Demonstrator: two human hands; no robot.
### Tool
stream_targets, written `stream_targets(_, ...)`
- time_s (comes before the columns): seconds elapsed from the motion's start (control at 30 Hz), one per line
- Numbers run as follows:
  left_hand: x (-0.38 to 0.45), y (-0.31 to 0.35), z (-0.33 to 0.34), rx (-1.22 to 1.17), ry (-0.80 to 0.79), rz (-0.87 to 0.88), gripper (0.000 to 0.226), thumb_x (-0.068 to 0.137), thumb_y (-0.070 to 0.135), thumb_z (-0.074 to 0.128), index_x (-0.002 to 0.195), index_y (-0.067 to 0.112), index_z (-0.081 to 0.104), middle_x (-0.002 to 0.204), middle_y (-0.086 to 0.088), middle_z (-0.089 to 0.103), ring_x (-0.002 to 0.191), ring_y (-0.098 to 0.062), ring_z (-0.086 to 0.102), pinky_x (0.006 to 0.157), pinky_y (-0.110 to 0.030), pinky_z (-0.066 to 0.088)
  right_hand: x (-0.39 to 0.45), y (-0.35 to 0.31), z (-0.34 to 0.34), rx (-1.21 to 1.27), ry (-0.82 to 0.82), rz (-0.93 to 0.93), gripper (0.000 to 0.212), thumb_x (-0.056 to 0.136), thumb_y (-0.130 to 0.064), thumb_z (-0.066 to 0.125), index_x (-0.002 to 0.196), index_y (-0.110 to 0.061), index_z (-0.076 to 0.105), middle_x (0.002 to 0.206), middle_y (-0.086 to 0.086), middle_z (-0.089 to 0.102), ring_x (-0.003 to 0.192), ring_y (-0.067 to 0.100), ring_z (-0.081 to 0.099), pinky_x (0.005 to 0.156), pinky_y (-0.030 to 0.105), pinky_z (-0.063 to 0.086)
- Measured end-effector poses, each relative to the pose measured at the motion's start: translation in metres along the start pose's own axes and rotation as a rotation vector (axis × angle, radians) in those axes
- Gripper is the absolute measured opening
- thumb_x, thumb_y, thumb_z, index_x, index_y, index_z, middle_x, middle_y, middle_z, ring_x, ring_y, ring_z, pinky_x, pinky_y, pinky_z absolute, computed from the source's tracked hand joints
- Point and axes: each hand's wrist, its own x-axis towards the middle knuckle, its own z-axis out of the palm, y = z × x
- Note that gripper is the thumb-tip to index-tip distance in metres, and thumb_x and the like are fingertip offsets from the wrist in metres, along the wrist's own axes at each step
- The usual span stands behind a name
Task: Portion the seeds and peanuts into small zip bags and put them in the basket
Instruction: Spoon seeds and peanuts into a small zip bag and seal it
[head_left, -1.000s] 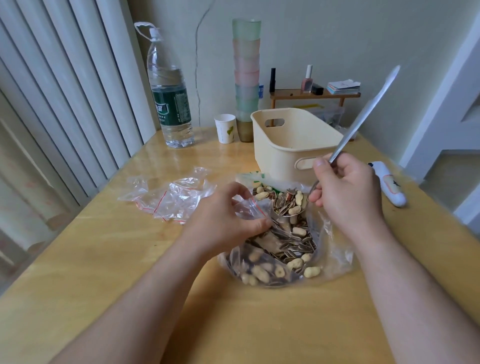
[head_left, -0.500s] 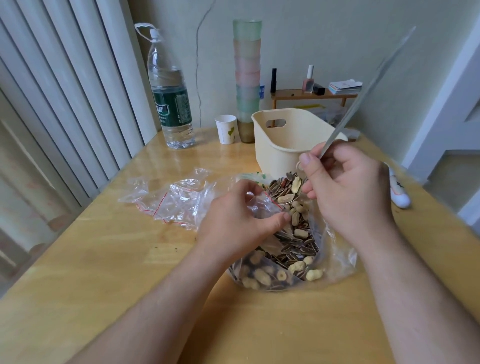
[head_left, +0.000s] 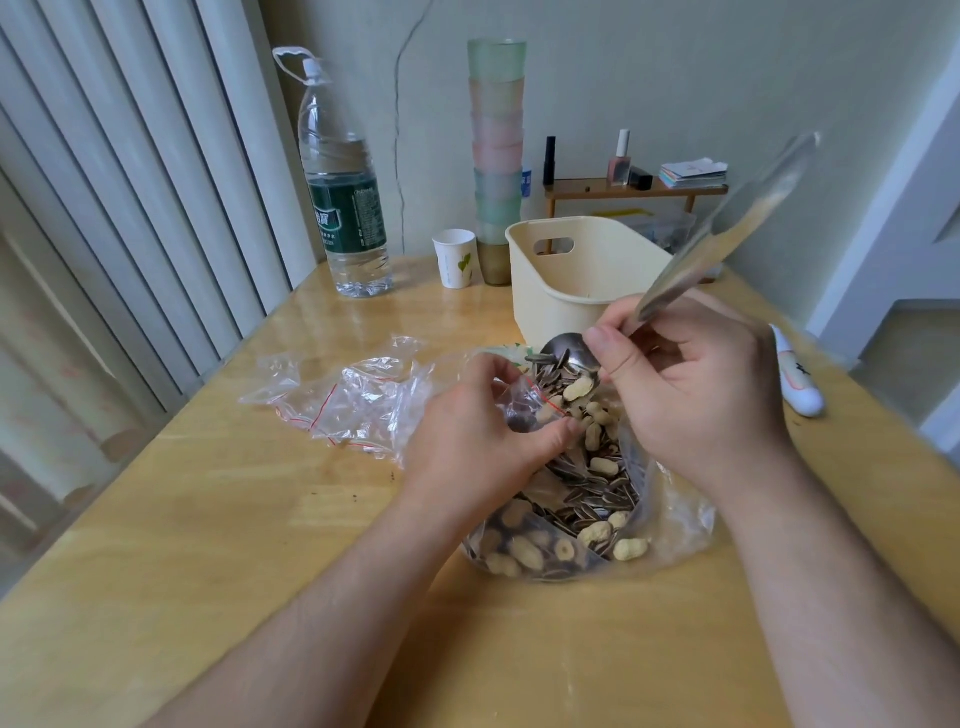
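In the head view, a wooden table (head_left: 208, 519) is seen from above. A big clear bag (head_left: 670, 519) full of seeds and peanuts (head_left: 597, 499) is laid on it in the middle. A small zip bag (head_left: 530, 402) with a red line is pinched at its mouth by the left hand (head_left: 478, 436), with the fingers curled round the thin plastic. It is held just over the big bag. A metal spoon (head_left: 717, 244) is gripped by the right hand (head_left: 691, 395), with the thumb and fingers closed round the handle. The handle is pointed up toward 1 o'clock. The bowl of the spoon is tipped at the mouth of the small bag, and seeds and one peanut are seen on it. More empty zip bags (head_left: 358, 400) are piled at 9 o'clock from the hands, flat on the table. A cream basket (head_left: 571, 291) is stood at 12 o'clock, just behind the spoon. A water bottle (head_left: 343, 208) is stood at 11 o'clock, far back. A paper cup (head_left: 454, 258) and a tall stack of cups (head_left: 497, 156) are stood between the bottle and the basket. A white pen-like thing (head_left: 797, 376) is laid at 3 o'clock, near the table edge. A little shelf (head_left: 634, 187) with small bottles is seen behind the basket.
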Motion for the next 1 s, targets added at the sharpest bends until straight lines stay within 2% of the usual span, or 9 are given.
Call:
stream_targets(0.17, 0.0, -0.001, 0.0, 0.0, 0.012, 0.017, 0.064, 0.067, 0.065, 0.087, 0.114, 0.037, 0.055, 0.107, 0.018, 0.066, 0.098, -0.005, 0.064, 0.081, -0.031, 0.055, 0.001, 0.0, -0.002, -0.017, 0.027, -0.019, 0.017, 0.098, -0.02, 0.072, 0.085, -0.009, 0.075, 0.072, 0.003, 0.066, 0.067, 0.026, 0.064, 0.063, 0.042, 0.051)
stream_targets(0.27, 0.0, -0.001, 0.0, -0.007, 0.007, 0.014, 0.062, 0.068, 0.064, 0.087, 0.113, 0.036, 0.056, 0.099, 0.021, 0.065, 0.087, 0.004, 0.065, 0.076, -0.028, 0.054, 0.001, 0.0, -0.001, -0.008, 0.017, -0.03, 0.017, 0.097, -0.019, 0.072, 0.084, -0.008, 0.075, 0.073, 0.003, 0.067, 0.066, 0.026, 0.064, 0.063, 0.042, 0.05)
stream_targets(0.33, -0.001, 0.0, -0.001, -0.014, -0.001, 0.019, 0.06, 0.068, 0.063, 0.088, 0.111, 0.036, 0.056, 0.096, 0.023, 0.064, 0.08, 0.011, 0.063, 0.072, -0.022, 0.051, 0.001, 0.001, -0.001, 0.002, 0.007, -0.035, 0.018, 0.097, -0.018, 0.072, 0.083, -0.008, 0.075, 0.074, 0.003, 0.068, 0.068, 0.027, 0.064, 0.063, 0.042, 0.05)
stream_targets(0.57, -0.001, -0.001, -0.002, -0.107, 0.019, 0.001, 0.056, 0.067, 0.057, 0.09, 0.107, 0.035, 0.057, 0.089, 0.026, 0.064, 0.085, 0.019, 0.058, 0.068, -0.012, 0.047, 0.0, -0.001, 0.002, 0.006, 0.027, -0.084, 0.019, 0.099, -0.018, 0.073, 0.086, -0.005, 0.078, 0.079, 0.007, 0.069, 0.073, 0.026, 0.065, 0.065, 0.042, 0.05)
stream_targets(0.7, 0.0, -0.003, -0.003, -0.172, 0.02, -0.019, 0.056, 0.068, 0.055, 0.092, 0.108, 0.034, 0.058, 0.093, 0.02, 0.069, 0.083, 0.007, 0.064, 0.077, -0.027, 0.056, 0.0, -0.002, 0.003, 0.017, 0.09, -0.1, 0.02, 0.1, -0.017, 0.073, 0.087, -0.003, 0.078, 0.08, 0.008, 0.071, 0.073, 0.029, 0.066, 0.067, 0.046, 0.052)
stream_targets(0.8, 0.002, -0.008, -0.003, -0.233, 0.002, -0.041, 0.054, 0.068, 0.053, 0.094, 0.105, 0.034, 0.059, 0.094, 0.016, 0.074, 0.083, 0.002, 0.068, 0.079, -0.03, 0.058, -0.001, -0.002, 0.005, 0.085, 0.116, 0.014, 0.019, 0.101, -0.023, 0.071, 0.088, -0.011, 0.077, 0.077, 0.006, 0.071, 0.072, 0.029, 0.068, 0.067, 0.047, 0.053)
stream_targets(0.9, 0.005, -0.01, -0.007, -0.368, -0.02, -0.092, 0.052, 0.07, 0.045, 0.096, 0.106, 0.029, 0.061, 0.09, 0.012, 0.078, 0.077, -0.003, 0.072, 0.072, -0.028, 0.057, 0.0, -0.002, 0.003, 0.235, 0.182, 0.252, 0.012, 0.101, -0.035, 0.067, 0.09, -0.038, 0.07, 0.072, -0.004, 0.071, 0.07, 0.024, 0.073, 0.07, 0.053, 0.058)
stream_targets(0.93, 0.006, -0.011, -0.009, -0.438, -0.025, -0.116, 0.05, 0.072, 0.04, 0.095, 0.106, 0.025, 0.062, 0.088, 0.009, 0.079, 0.073, -0.005, 0.072, 0.069, -0.029, 0.056, -0.001, 0.0, 0.001, 0.242, 0.159, 0.324, 0.013, 0.101, -0.039, 0.066, 0.088, -0.041, 0.067, 0.069, -0.004, 0.071, 0.067, 0.02, 0.073, 0.07, 0.054, 0.06)
stream_targets(1.0, 0.01, -0.014, -0.014, -0.561, -0.011, -0.171, 0.048, 0.075, 0.032, 0.094, 0.108, 0.019, 0.063, 0.084, 0.004, 0.078, 0.065, -0.01, 0.068, 0.065, -0.032, 0.054, -0.003, 0.003, 0.0, 0.157, -0.006, 0.42, 0.013, 0.101, -0.043, 0.063, 0.09, -0.038, 0.065, 0.065, -0.004, 0.071, 0.061, 0.014, 0.071, 0.069, 0.051, 0.061)
